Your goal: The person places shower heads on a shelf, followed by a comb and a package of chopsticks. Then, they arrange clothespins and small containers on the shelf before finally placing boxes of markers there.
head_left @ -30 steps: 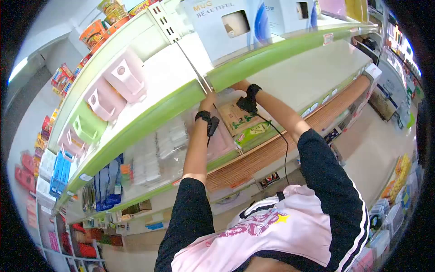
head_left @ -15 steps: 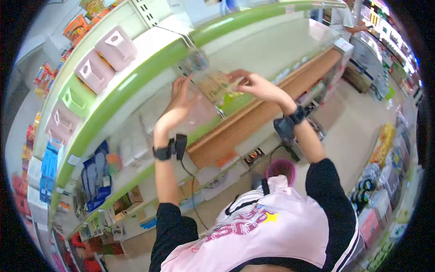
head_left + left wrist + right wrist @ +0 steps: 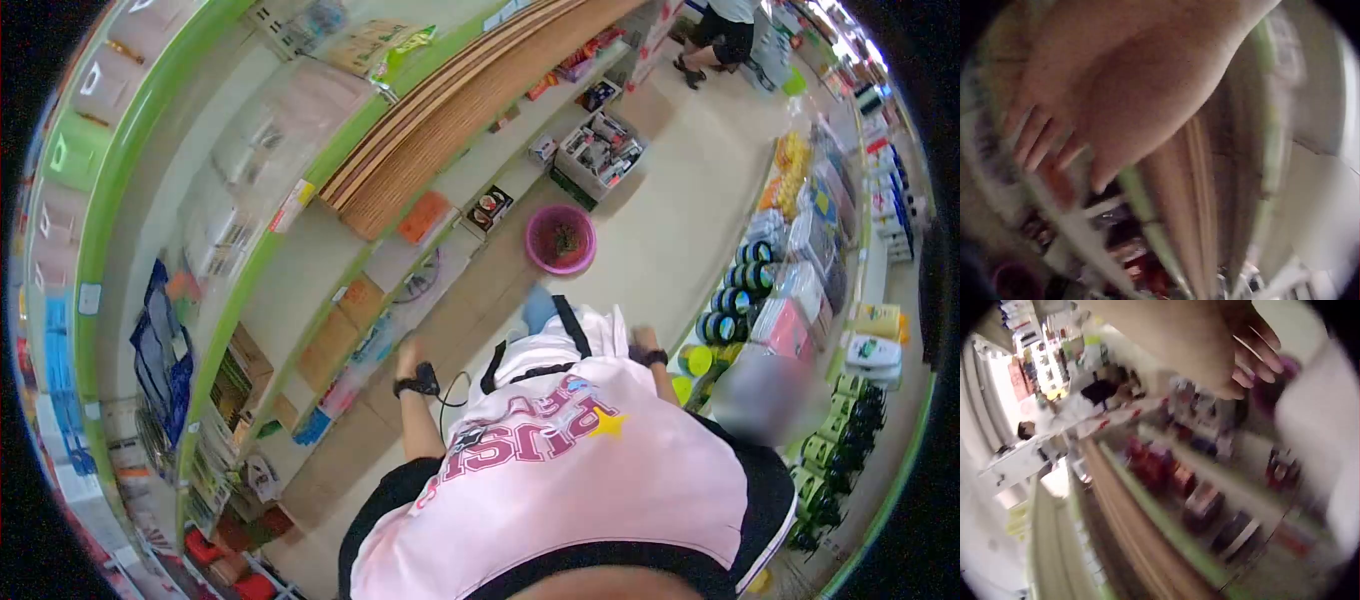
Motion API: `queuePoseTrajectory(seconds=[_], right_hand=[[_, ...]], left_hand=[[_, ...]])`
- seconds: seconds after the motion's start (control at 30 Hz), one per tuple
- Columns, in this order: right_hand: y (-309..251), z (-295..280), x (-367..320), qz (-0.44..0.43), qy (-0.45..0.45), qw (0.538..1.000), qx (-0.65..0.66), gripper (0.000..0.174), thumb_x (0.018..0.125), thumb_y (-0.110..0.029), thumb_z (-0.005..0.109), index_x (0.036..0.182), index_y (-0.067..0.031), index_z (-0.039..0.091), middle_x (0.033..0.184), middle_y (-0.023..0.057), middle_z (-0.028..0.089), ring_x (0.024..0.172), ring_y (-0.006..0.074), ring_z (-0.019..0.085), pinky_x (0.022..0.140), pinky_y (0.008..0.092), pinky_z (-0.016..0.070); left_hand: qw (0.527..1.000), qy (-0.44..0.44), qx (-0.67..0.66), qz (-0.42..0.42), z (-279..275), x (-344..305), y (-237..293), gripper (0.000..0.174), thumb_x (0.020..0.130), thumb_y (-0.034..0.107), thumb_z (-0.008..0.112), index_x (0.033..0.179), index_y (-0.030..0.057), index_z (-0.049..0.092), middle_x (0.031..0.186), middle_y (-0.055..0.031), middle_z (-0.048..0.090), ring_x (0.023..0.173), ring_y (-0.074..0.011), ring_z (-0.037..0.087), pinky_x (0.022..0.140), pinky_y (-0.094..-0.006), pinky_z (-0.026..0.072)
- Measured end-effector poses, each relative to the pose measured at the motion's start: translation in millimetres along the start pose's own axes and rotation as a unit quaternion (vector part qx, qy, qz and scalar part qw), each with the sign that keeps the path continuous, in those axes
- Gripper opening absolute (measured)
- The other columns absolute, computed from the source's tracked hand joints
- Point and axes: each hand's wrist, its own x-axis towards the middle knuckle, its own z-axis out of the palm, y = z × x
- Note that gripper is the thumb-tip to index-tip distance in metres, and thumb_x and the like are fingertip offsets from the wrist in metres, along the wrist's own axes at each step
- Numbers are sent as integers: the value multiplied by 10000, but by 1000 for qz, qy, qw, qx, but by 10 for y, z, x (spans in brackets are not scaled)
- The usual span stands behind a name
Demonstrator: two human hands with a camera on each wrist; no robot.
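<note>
My left hand (image 3: 408,352) hangs low beside the lower shelves in the head view. In the left wrist view its fingers (image 3: 1038,139) are spread and loosely extended, with nothing in them. On the other side of my body my right hand (image 3: 643,340) hangs at hip height, partly covered by the pink shirt (image 3: 600,450). Its fingers (image 3: 1260,356) show loose and without any object in the right wrist view. A brown package (image 3: 370,45) and a green packet (image 3: 403,52) lie on the shelf at the top, away from both hands.
A magenta bin (image 3: 560,240) stands on the floor ahead, with a box of small goods (image 3: 603,150) behind it. The wood-edged shelf (image 3: 430,130) runs along the left. Several black-and-green items (image 3: 835,430) line the right side. Another person's legs (image 3: 722,40) show far off.
Both hands have come away from the shelf area around the brown package and dropped to the sides of my body. The head view has turned right and down, showing more floor.
</note>
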Motion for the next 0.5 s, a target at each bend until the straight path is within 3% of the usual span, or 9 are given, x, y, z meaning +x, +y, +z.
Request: queuePoseTrajectory(seconds=[0.03,0.07,0.1,0.2,0.4,0.5], right_hand=[[-231,-232,-527,-60,-173,950,-254,313,794,-289,442,779,-19,599,816,228,599,778,347,590,674,426,458],[-197,-222,-639,-52,-173,952,-249,313,794,-289,442,779,-19,599,816,228,599,778,347,590,674,426,458],[-143,-305,-701,-43,-166,957,-235,311,793,-289,444,783,-21,600,820,226,599,783,348,589,676,427,458],[-65,-793,-278,-35,-121,972,-199,306,789,-291,450,793,-26,602,835,221,599,798,349,585,683,430,456],[299,-948,-873,34,-102,991,-78,298,783,-294,462,814,-35,606,864,212,601,827,352,578,697,434,451],[697,-1568,-816,72,-85,992,-54,295,780,-295,469,825,-40,608,878,207,601,842,353,574,705,437,449]], left_hand=[[982,-48,156,-95,37,-100,-475,246,840,311,506,913,91,590,825,-101,609,714,-213,570,646,-334,444],[929,-94,306,-186,-138,-14,-745,259,829,318,501,884,101,631,812,-110,618,703,-204,577,613,-336,459],[928,-99,310,-182,-52,2,-693,259,829,318,501,884,101,631,812,-110,618,703,-204,577,613,-336,459],[972,-65,186,-125,136,-326,-965,267,830,320,501,903,95,624,840,-109,615,736,-213,574,624,-335,459],[996,-37,-2,-79,833,-178,-251,286,831,325,503,940,83,609,895,-105,610,801,-231,569,646,-334,458],[989,-36,-129,-65,1212,153,178,297,832,327,504,959,77,602,922,-103,607,834,-240,566,657,-333,457]])
